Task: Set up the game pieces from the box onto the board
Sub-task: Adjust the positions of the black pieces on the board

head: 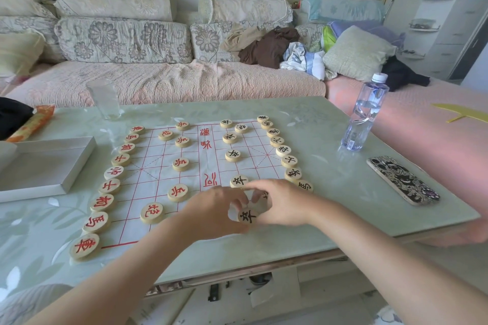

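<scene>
Xiangqi pieces (181, 164) stand in rows on the cloth board (158, 152) on the tabletop (330, 182). The left hand (214, 210) pinches a black-marked piece (248, 216) near the board's front edge, and the right hand (281, 204) grips a second piece (261, 202) just beside it.

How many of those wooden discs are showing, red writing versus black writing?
Red-lettered discs: 15
Black-lettered discs: 15, one half hidden between the left hand and right hand
Total: 30 in view; the hands may cover more.
</scene>
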The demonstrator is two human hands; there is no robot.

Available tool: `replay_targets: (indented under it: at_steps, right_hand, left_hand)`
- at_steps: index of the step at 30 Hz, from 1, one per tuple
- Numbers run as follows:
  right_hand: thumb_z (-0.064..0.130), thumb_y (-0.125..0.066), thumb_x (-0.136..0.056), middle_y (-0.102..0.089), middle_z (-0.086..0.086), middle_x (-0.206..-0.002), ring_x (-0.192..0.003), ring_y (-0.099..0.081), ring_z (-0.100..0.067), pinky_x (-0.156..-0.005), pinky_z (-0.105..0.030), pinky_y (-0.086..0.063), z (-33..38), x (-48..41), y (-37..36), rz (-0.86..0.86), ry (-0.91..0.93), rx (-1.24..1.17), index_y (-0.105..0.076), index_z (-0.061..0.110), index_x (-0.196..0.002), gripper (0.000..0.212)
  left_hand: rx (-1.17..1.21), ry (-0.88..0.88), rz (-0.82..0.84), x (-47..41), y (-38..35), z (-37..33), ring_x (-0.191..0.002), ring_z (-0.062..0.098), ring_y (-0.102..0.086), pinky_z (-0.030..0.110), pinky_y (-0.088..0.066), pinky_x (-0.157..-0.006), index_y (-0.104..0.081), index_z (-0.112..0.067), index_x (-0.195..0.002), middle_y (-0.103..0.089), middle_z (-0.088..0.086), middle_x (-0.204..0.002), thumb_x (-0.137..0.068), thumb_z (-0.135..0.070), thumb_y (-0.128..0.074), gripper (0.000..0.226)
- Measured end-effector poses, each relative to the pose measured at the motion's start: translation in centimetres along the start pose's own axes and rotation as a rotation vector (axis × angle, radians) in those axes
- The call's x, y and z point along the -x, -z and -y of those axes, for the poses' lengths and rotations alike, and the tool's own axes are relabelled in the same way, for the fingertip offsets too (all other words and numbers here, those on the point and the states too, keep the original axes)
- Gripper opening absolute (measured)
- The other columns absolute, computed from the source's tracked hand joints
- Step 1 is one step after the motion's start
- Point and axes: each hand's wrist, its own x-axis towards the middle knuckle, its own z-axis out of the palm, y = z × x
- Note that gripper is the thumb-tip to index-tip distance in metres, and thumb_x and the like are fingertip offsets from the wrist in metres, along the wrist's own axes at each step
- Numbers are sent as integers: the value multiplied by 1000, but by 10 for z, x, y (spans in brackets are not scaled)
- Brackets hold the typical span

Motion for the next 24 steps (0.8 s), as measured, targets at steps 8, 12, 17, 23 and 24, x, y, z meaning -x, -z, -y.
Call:
replay_targets:
  at_steps: [8, 12, 17, 23, 24]
  right_hand:
    - [40, -70, -83, -57, 17, -115, -100, -55, -6, -90, -24, -43, -39, -8, 18, -185, -191, 183, -60, 35, -125, 44]
    - [50, -68, -81, -56, 18, -113, -107, -54, -5, -92, -25, -43, -33, -16, 8, -172, -157, 217, -61, 37, -121, 43]
    - [54, -69, -77, -57, 16, -110, -103, -55, -6, -86, -25, -43, -32, -22, 7, -151, -127, 211, -64, 36, -114, 41]
    - [37, -70, -80, -56, 15, -121, -111, -55, -8, -95, -23, -44, -38, -21, 17, -62, -143, 188, -57, 36, -131, 53]
    - [40, -70, -81, -56, 15, -121, -112, -54, -8, -96, -23, -43, -37, -20, 16, -71, -135, 187, -56, 36, -132, 54]
  left_hand:
    - [-67, 20, 4, -4, -4, -1, -89, 1, -46, 24, -43, -73, -59, -40, -109, -59, -25, -102, -72, -63, -65, 44]
    - [-62, 19, 11, -5, -5, 0, -92, 1, -46, 23, -42, -73, -59, -41, -107, -57, -26, -99, -71, -62, -66, 42]
    - [-57, 28, 33, -5, -6, -1, -93, 3, -45, 26, -45, -77, -58, -40, -113, -57, -25, -102, -70, -60, -69, 48]
    - [-45, 35, 44, -7, -6, 0, -95, 4, -45, 26, -45, -76, -57, -40, -114, -57, -25, -102, -69, -61, -70, 51]
    - [-46, 38, 42, -7, -6, -1, -95, 4, -45, 26, -44, -76, -57, -40, -115, -57, -25, -102, -69, -61, -70, 52]
